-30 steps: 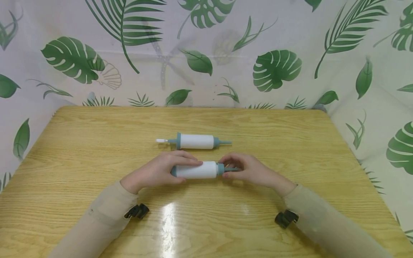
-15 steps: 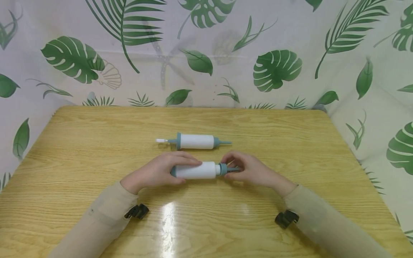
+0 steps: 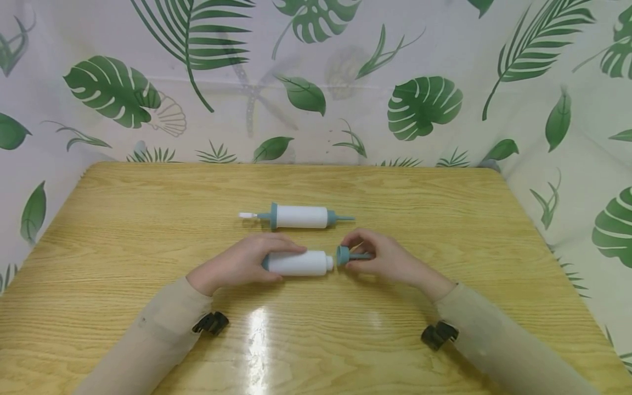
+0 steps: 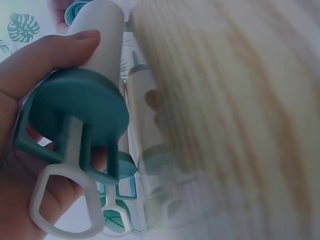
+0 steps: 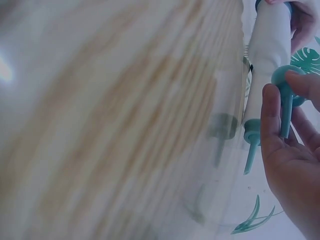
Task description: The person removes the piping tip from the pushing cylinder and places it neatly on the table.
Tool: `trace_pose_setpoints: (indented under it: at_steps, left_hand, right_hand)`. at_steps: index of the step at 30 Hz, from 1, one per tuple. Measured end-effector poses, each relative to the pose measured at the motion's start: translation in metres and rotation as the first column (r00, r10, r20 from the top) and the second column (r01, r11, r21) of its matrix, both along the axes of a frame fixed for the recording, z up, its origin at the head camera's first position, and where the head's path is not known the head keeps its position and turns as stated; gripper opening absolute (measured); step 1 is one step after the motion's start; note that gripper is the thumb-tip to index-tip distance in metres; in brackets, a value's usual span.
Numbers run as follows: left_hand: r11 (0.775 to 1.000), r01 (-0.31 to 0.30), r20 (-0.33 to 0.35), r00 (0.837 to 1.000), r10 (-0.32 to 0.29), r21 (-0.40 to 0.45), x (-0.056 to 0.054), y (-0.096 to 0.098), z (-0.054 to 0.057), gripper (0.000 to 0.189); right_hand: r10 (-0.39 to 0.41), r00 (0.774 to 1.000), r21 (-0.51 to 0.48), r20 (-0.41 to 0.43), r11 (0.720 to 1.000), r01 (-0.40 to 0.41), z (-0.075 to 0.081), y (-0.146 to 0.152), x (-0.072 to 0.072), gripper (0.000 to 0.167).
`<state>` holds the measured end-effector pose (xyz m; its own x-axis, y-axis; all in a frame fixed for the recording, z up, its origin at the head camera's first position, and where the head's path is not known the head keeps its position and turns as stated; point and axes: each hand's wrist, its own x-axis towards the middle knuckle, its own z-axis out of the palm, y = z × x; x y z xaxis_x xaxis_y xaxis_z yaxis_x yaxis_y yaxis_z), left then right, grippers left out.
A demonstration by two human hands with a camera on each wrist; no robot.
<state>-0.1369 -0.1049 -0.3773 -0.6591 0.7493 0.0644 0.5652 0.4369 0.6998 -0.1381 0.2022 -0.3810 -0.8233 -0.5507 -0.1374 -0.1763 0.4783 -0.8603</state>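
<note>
In the head view, my left hand [image 3: 242,259] holds the white barrel of a balloon pump [image 3: 307,264] lying crosswise over the table, thumb on the near side. A white threaded neck shows at its right end. In the left wrist view, the teal end cap [image 4: 82,100] with side grips and the white pull ring [image 4: 40,200] face the camera. My right hand [image 3: 382,255] pinches a teal nozzle [image 3: 343,255], thumb against fingers. A small gap separates the nozzle's wide open end from the neck. Its thin tube points right, toward the palm.
A second, like pump [image 3: 301,217] lies just beyond the hands, nozzle fitted, pull ring to the left. All sits on a wooden table [image 3: 444,208]. Behind it hangs a leaf-patterned cloth [image 3: 345,120].
The nozzle has come off the pump's neck, moving slightly right and away in my right hand, its open end tilting into view. My left hand stays on the barrel, whose right end dips slightly nearer.
</note>
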Motion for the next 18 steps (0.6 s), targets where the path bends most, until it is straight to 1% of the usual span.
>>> trace_pose_setpoints:
  at_steps: [6,14,18]
  left_hand:
    - [1.000,-0.008,0.028,1.000,0.008,-0.018,-0.0010,-0.0003,-0.0016,0.059]
    - [0.999,-0.009,0.009,1.000,0.009,-0.037,-0.0029,-0.0007,-0.0053,0.060]
    - [0.999,-0.018,0.021,1.000,0.019,-0.048,-0.0029,-0.0005,-0.0056,0.061]
  right_hand:
    - [0.014,1.000,-0.016,0.003,1.000,-0.014,-0.0006,0.0001,0.0000,0.035]
    - [0.016,1.000,-0.019,0.009,1.000,-0.016,-0.0007,-0.0008,0.0000,0.034]
    - [0.018,1.000,-0.017,0.012,1.000,-0.018,-0.0007,-0.0011,0.0001,0.034]
